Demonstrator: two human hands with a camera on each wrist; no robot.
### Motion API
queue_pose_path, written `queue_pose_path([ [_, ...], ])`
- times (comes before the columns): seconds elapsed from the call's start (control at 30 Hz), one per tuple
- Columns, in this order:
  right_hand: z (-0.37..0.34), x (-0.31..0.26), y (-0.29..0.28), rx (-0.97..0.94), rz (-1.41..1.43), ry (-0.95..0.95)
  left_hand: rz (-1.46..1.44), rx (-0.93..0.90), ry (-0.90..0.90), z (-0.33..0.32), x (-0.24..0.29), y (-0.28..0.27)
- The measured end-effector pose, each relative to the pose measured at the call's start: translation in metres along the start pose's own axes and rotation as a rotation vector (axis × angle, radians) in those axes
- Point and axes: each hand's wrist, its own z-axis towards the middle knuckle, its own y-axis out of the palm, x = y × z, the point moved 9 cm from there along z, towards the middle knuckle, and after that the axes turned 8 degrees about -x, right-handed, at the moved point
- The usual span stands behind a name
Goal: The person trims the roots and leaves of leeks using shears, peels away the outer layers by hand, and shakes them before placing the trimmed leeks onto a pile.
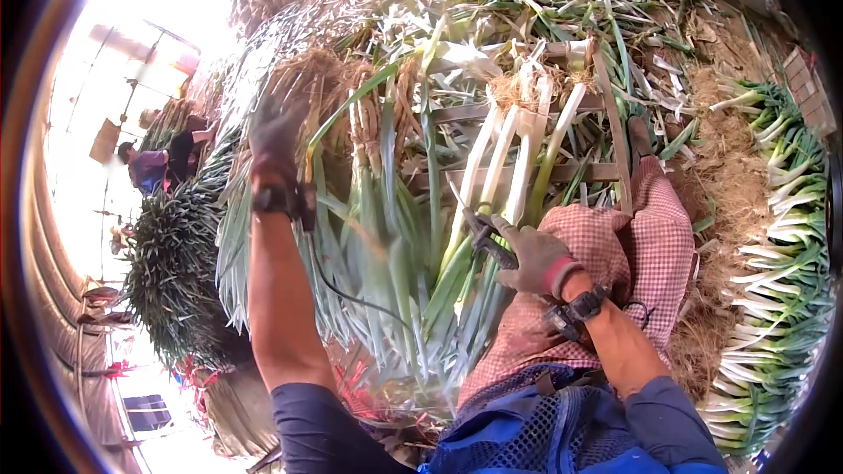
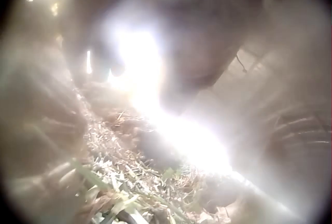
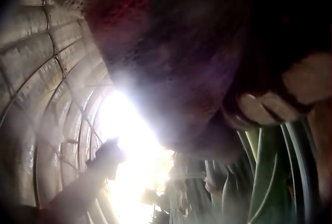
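Over the root ends of a heap of green onions [image 1: 386,202], my gloved left hand [image 1: 277,136] is blurred, its fingers seemingly extended; whether it touches the roots cannot be told. My gloved right hand [image 1: 534,259] grips a dark-handled tool [image 1: 488,241] with a thin pointed part, above the leaves near my knee. Several thick white stalks [image 1: 527,145] with brown roots lie just beyond the tool, across a wooden frame [image 1: 608,123]. The right wrist view shows the dark glove [image 3: 176,68] close up, with green leaves [image 3: 267,182] beneath. The left wrist view is hazy, its hand indistinct.
A row of white-stemmed onions [image 1: 760,325] lines the right side, beside loose brown roots [image 1: 707,298]. Leaf scraps [image 1: 351,22] cover the ground at the back. Another person [image 1: 154,167] is at the far left, near a dark green stack [image 1: 171,276]. A cable hangs from my left wrist.
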Motion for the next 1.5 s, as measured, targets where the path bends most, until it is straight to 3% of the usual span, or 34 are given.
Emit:
queue_pose_path([
  [0.07,-0.002,0.015,-0.012,0.325,0.258,-0.093,0.014,-0.045,-0.069,-0.020,-0.045,0.012],
  [0.1,-0.013,0.016,-0.025,0.389,0.453,-0.075,0.033,-0.074,-0.141,-0.038,-0.073,0.015],
  [0.13,-0.020,0.015,-0.035,0.604,0.418,-0.189,0.052,-0.103,-0.212,-0.057,-0.104,0.019],
  [0.2,-0.013,0.018,-0.031,0.543,0.432,-0.082,0.006,-0.110,-0.233,-0.090,-0.182,0.027],
  [0.27,-0.004,0.018,-0.026,0.527,0.381,-0.026,0.184,-0.121,-0.256,-0.140,-0.202,0.041],
  [0.33,0.002,0.015,-0.029,0.510,0.330,0.023,-0.025,-0.201,-0.514,-0.195,-0.207,0.065],
  [0.4,0.006,0.019,-0.033,0.510,0.395,0.072,0.230,-0.227,-0.446,-0.211,-0.232,0.066],
  [0.43,0.007,0.021,-0.034,0.540,0.399,0.069,0.394,-0.142,-0.171,-0.209,-0.261,0.059],
  [0.47,0.008,0.023,-0.034,0.570,0.404,0.066,0.390,-0.142,-0.173,-0.210,-0.247,0.059],
  [0.53,0.006,0.012,-0.037,0.492,0.346,0.039,0.656,-0.292,-0.268,-0.210,-0.205,0.072],
  [0.6,0.005,0.010,-0.035,0.472,0.318,0.049,0.658,-0.227,-0.271,-0.199,-0.200,0.072],
  [0.67,0.003,0.013,-0.031,0.478,0.299,0.087,0.800,-0.058,-0.138,-0.181,-0.177,0.066],
  [0.73,-0.004,0.015,-0.029,0.431,0.357,0.099,0.768,-0.095,-0.182,-0.158,-0.175,0.069],
  [0.8,-0.006,0.011,-0.015,0.320,0.268,0.063,0.758,-0.238,-0.450,-0.148,-0.192,0.073],
  [0.83,-0.008,0.012,-0.011,0.297,0.284,0.053,0.845,-0.127,-0.361,-0.144,-0.195,0.073],
  [0.93,-0.011,0.017,-0.009,0.249,0.313,0.108,0.921,-0.180,-0.395,-0.143,-0.199,0.079],
  [1.0,-0.009,0.012,-0.004,0.204,0.267,0.080,0.815,-0.281,-0.463,-0.140,-0.214,0.078],
  [1.07,-0.008,0.007,0.000,0.157,0.221,0.046,0.762,-0.178,-0.337,-0.138,-0.227,0.076],
  [1.1,-0.007,0.005,0.002,0.138,0.211,0.036,0.689,-0.149,-0.335,-0.143,-0.233,0.074],
  [1.13,-0.009,-0.007,-0.002,0.113,0.202,0.025,0.691,-0.134,-0.448,-0.159,-0.220,0.073],
  [1.2,-0.009,-0.005,0.006,-0.017,0.264,0.121,0.607,-0.206,-0.362,-0.188,-0.197,0.077],
  [1.23,-0.006,-0.003,0.007,0.052,0.233,0.053,0.532,-0.158,-0.213,-0.206,-0.204,0.077],
  [1.27,-0.006,-0.003,0.008,0.120,0.204,-0.011,0.612,-0.170,-0.254,-0.230,-0.165,0.085],
  [1.33,-0.012,-0.015,0.010,0.062,0.181,-0.081,0.622,-0.236,-0.291,-0.264,-0.142,0.098],
  [1.4,-0.014,-0.025,0.019,-0.106,0.141,-0.085,0.695,-0.324,-0.406,-0.285,-0.155,0.115],
  [1.43,-0.014,-0.032,0.009,-0.144,0.155,-0.038,0.667,-0.320,-0.368,-0.286,-0.158,0.121],
  [1.47,-0.010,-0.030,0.013,-0.151,0.156,-0.040,0.656,-0.392,-0.384,-0.286,-0.166,0.123],
  [1.5,-0.005,-0.031,0.009,-0.092,0.139,-0.073,0.635,-0.338,-0.352,-0.283,-0.161,0.120],
])
